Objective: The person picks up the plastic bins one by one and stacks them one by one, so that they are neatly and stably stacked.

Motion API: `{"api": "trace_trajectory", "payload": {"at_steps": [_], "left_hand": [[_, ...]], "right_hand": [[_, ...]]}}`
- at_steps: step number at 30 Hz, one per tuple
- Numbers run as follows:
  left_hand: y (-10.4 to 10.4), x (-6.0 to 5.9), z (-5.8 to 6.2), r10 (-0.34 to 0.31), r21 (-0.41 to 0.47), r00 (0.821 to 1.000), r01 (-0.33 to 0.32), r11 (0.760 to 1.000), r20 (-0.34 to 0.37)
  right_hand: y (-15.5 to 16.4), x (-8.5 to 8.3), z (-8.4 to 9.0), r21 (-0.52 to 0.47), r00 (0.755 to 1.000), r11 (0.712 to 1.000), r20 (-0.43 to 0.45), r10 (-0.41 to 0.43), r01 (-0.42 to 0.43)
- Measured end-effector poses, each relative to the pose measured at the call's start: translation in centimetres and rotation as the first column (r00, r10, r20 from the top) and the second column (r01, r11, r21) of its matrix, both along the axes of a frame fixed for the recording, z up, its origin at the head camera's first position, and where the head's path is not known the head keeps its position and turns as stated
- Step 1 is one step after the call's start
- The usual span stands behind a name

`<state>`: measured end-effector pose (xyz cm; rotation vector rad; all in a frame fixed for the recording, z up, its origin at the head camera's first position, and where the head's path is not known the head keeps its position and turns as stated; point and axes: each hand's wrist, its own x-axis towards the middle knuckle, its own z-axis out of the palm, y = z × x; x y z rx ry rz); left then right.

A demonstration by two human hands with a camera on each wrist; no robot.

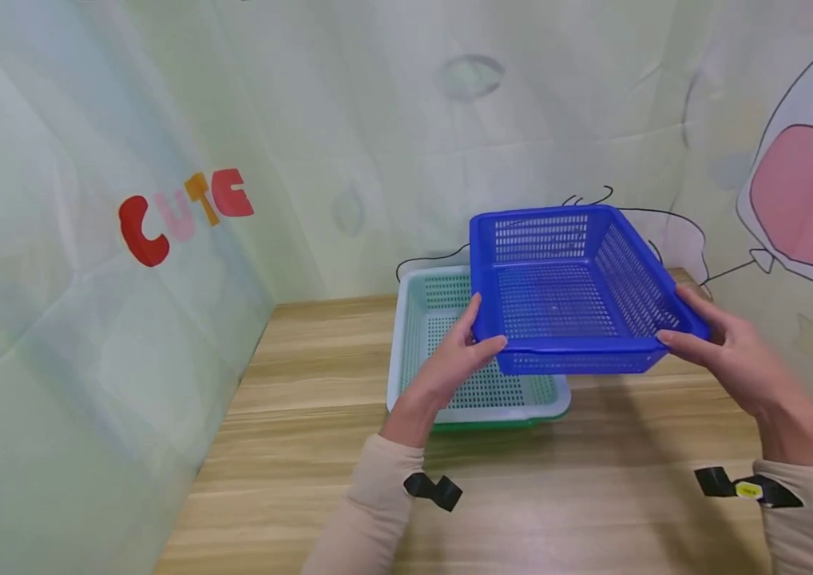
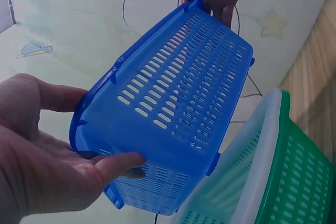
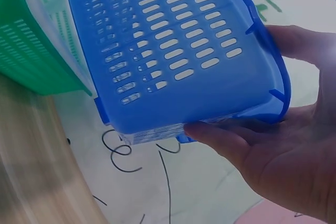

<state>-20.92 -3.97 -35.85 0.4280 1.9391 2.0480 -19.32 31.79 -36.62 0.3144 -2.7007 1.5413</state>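
Note:
A blue perforated basket [image 1: 568, 291] is held in the air, tilted toward me, above the wooden table [image 1: 306, 415]. My left hand [image 1: 460, 351] grips its near left corner, thumb on the rim and fingers under the base. My right hand [image 1: 719, 339] grips the near right corner the same way. In the left wrist view the blue basket [image 2: 178, 108] shows its slotted underside, with the left hand [image 2: 58, 161] curled round its edge. The right wrist view shows the blue basket [image 3: 173, 45] clasped by the right hand [image 3: 273, 145].
A stack of a white basket [image 1: 406, 351] inside a green basket [image 1: 493, 424] stands on the table, partly under the blue one. Curtain-like walls with cartoon prints and the red letters CUTE [image 1: 184, 212] close in the left, back and right.

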Motion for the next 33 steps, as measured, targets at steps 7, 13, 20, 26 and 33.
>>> {"api": "trace_trajectory", "payload": {"at_steps": [7,13,20,26,33], "left_hand": [[-2.2,-0.1,0.4,-0.002,-0.018,1.0,0.002,1.0,0.019],[-3.8,-0.6,0.4,-0.023,0.026,1.0,0.023,0.999,0.003],[-6.2,-0.7,-0.2,-0.03,0.026,0.999,0.03,0.999,0.01],[-8.0,-0.4,-0.5,-0.025,0.0,0.999,0.025,1.0,0.022],[-10.1,0.2,-0.7,-0.007,0.002,1.0,0.007,1.0,0.008]], "right_hand": [[-2.0,-0.5,0.1,-0.047,0.997,0.996,-0.011,0.073,-0.073],[-3.7,-0.8,0.5,-0.061,0.997,0.995,-0.011,0.073,-0.074],[-6.2,-1.0,0.3,-0.111,0.995,0.99,0.02,0.093,-0.09],[-7.8,-1.0,0.2,-0.089,0.996,0.992,0.023,0.087,-0.084],[-9.6,-1.2,0.3,-0.068,0.994,0.992,0.024,0.105,-0.103]]}}
